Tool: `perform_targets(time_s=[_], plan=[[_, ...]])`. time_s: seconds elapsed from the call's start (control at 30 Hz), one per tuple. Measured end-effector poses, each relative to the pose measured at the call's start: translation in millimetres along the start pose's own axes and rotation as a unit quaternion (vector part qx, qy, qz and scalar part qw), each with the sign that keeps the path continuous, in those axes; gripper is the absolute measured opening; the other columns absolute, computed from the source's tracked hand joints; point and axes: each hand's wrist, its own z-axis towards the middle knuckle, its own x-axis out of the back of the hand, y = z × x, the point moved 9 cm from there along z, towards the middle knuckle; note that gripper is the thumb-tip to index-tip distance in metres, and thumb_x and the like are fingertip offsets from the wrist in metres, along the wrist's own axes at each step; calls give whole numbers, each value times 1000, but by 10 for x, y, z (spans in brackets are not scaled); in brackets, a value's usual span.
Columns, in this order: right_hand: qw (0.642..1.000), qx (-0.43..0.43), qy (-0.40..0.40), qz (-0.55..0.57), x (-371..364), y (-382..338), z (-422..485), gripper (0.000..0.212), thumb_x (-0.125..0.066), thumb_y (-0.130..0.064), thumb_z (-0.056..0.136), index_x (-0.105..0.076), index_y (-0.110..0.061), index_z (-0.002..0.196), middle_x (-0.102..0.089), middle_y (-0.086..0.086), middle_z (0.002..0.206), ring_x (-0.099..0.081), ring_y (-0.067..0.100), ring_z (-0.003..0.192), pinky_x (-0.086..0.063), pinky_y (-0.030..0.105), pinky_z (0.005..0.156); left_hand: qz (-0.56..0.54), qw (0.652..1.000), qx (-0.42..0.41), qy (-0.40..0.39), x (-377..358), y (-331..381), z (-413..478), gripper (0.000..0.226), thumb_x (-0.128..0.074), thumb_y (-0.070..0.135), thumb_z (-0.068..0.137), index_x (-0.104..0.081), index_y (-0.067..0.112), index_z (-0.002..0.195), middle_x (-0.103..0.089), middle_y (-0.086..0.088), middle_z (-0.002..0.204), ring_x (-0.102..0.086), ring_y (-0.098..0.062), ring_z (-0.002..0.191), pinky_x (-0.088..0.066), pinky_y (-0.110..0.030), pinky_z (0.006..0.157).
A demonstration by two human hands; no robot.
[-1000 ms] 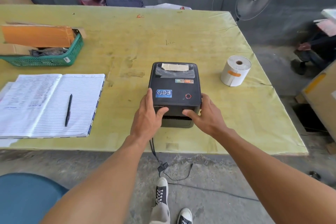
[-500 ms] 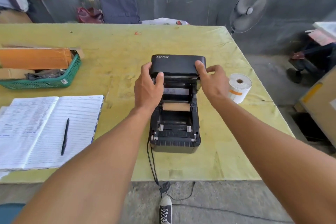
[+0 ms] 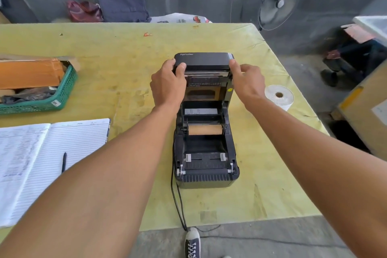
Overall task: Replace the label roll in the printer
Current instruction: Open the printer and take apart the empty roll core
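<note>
- The black plastic label printer (image 3: 206,153) stands on the yellow-green covered tabletop (image 3: 117,77), near its front edge, with the paper slot facing the person.
- Its hinged black lid (image 3: 204,60) is swung up and back, so the roll bay lies open.
- The left hand (image 3: 167,84) is clamped on the lid's left corner and the right hand (image 3: 247,81) on its right corner, thumbs on the front edge.
- Inside the printer a bare brown cardboard core (image 3: 205,129) sits on the holder, its long axis running left to right across the bay.
- The fresh white label roll (image 3: 279,96) stands on end just right of the printer, hole upward, untouched.
- Judged from this, only the opening is done; removing the core, seating the new roll and shutting the lid are left.
</note>
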Motion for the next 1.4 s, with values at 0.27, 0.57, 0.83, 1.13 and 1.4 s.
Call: perform_targets(time_s=[0.27,0.57,0.83,1.13,1.4], plan=[[999,20,-16,26,21,116,-40,54,-44,-60,98,-63,-14,118,-66,0,106,-63,23,103,-49,41,95,2,999,-38,37,46,-12,-142,47,-47,46,97,-61,17,131,-72,-5,116,-63,-25,110,-47,-39,97],[996,33,-53,59,67,182,-78,53,-42,-54,101,-62,-12,128,-71,5,113,-64,22,110,-46,33,88,4,1000,24,7,59,39,-243,48,-45,38,99,-49,20,144,-60,2,137,-57,-9,110,-40,-20,91],[964,27,-227,-138,-244,905,-403,40,-47,-1,94,-60,-14,129,-65,8,97,-59,24,79,-49,31,69,128,979,81,-136,-156,-572,-731,64,-53,-6,84,-41,13,144,-53,-12,135,-53,-31,120,-44,-37,93],[918,63,-306,-244,-708,1005,-664,61,-68,-19,94,-43,-17,149,-61,14,134,-59,30,106,-43,32,79,194,932,33,-303,-647,-1024,-988,63,-73,19,85,-47,21,143,-38,-10,130,-50,-29,115,-42,-37,106],[951,32,-243,-188,-658,1079,-620,39,-65,-26,97,-60,-17,134,-62,5,105,-57,23,89,-44,31,73,196,945,-22,-260,-609,-1003,-860,31,-66,39,90,-66,28,119,-49,-10,113,-43,-28,112,-37,-32,86]])
